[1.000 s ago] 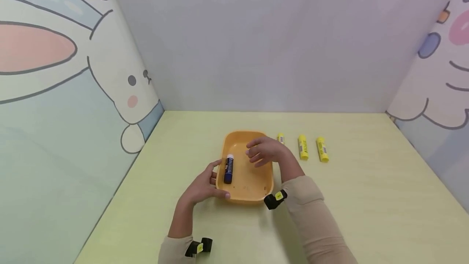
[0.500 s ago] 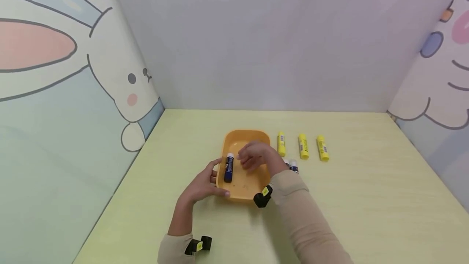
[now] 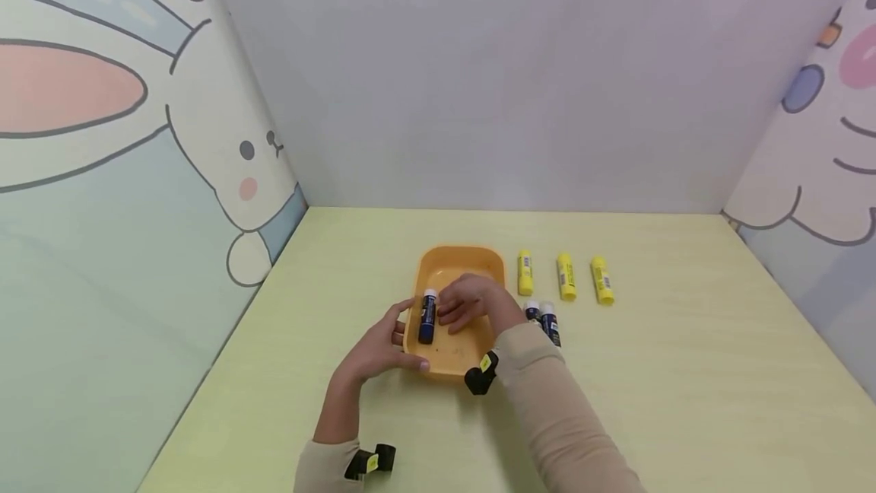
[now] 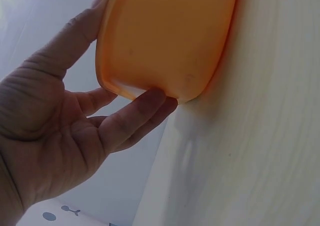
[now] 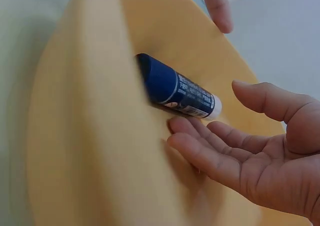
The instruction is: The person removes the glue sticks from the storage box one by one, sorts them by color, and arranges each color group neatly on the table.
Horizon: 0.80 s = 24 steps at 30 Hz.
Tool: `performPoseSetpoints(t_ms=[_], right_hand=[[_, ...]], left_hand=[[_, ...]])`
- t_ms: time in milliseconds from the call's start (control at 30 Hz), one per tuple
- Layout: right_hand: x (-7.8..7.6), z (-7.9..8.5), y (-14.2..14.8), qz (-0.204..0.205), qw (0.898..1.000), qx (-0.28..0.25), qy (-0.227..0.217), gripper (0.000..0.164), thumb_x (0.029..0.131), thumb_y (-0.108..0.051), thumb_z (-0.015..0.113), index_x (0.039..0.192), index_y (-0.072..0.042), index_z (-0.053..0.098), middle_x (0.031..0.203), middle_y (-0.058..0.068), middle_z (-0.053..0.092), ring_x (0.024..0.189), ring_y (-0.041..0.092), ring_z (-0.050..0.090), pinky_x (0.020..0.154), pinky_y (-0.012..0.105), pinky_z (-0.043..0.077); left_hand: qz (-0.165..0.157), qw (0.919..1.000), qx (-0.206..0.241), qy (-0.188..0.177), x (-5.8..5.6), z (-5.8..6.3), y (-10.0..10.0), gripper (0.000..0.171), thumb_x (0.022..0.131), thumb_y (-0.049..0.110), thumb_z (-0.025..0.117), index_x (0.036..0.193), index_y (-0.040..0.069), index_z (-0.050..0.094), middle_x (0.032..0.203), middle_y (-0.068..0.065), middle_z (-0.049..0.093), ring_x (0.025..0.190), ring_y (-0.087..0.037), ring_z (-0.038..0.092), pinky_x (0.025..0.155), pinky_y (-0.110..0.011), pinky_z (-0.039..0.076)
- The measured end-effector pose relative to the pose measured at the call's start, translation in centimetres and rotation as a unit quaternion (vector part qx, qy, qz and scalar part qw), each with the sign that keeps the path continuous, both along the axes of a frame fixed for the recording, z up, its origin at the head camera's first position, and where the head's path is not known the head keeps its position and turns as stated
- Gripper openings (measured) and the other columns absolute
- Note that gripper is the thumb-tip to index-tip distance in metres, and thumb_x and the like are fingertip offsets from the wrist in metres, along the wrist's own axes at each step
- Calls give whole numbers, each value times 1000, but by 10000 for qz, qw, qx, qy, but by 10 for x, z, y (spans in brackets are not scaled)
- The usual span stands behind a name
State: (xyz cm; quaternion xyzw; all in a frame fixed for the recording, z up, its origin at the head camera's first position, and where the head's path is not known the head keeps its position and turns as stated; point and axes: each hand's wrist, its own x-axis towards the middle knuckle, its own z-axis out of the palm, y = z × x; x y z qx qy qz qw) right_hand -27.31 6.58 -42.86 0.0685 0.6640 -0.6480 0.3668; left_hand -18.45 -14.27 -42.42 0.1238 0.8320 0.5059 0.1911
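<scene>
A dark blue glue stick with a white cap [image 3: 427,318] lies lengthwise along the left side of an orange plastic tray [image 3: 460,256]. My left hand [image 3: 376,348] holds the tray at its near left corner, thumb at the front rim and fingers along the left wall. In the left wrist view, those fingertips [image 4: 152,98] press on the tray's outside. Inside the tray, my right hand [image 3: 472,301] reaches close to the glue stick from its right. The right wrist view shows its fingers [image 5: 215,156] loosely bent beside the glue stick [image 5: 182,90], thumb apart, holding nothing.
Right of the tray, two dark blue glue sticks [image 3: 550,321] lie side by side, partly behind the right sleeve. Beyond them, three yellow glue sticks [image 3: 566,277] lie spaced in a row. A grey wall [image 3: 506,97] rises at the table's back edge.
My right hand has moved left and lower within the tray, toward the blue glue stick. Two blue glue sticks have come into view from behind that arm. The left hand and tray stay put.
</scene>
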Motion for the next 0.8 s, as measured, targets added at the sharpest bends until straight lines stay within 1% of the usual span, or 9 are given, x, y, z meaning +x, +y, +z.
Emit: performPoseSetpoints(t_ms=[167, 333, 467, 567, 800], right_hand=[[1, -1, -3, -71, 9998, -186, -9, 36, 91, -5, 56, 123, 10, 49, 103, 25, 61, 91, 37, 62, 73, 47, 51], [3, -4, -9, -156, 9998, -157, 15, 27, 90, -4, 56, 112, 12, 56, 101, 24, 61, 89, 35, 63, 74, 47, 51], [5, -6, -13, -174, 9997, -99, 102, 26, 87, -2, 58, 109, 12, 57, 99, 23, 61, 86, 33, 63, 74, 46, 51], [6, -6, -18, -123, 9997, 28, 212, 23, 86, -1, 60, 105, 12, 59, 96, 22, 62, 83, 32, 63, 73, 44, 51], [7, -4, -26, 17, 9969, 586, 520, 14, 84, -2, 60, 95, 8, 61, 86, 17, 61, 73, 26, 62, 67, 39, 53]], left_hand=[[13, 10000, -25, 67, 0, 0, 1, 105, 64, 23, 87, 147, 17, 24, 111, -15, 54, 97, -27, 55, 77, -42, 46], [11, 10000, 15, 31, 0, -2, 0, 105, 64, 23, 87, 147, 16, 23, 111, -15, 53, 97, -28, 55, 77, -41, 46], [15, 10000, 60, 25, 1, -3, -2, 105, 64, 22, 87, 147, 17, 23, 111, -15, 53, 97, -28, 55, 77, -41, 46], [10, 10000, 62, 59, 1, -4, -2, 104, 64, 22, 87, 147, 16, 23, 111, -15, 53, 97, -27, 56, 78, -41, 46], [-40, 9999, 74, 79, 0, -4, -2, 103, 65, 23, 86, 147, 18, 24, 111, -14, 54, 96, -25, 56, 78, -41, 46]])
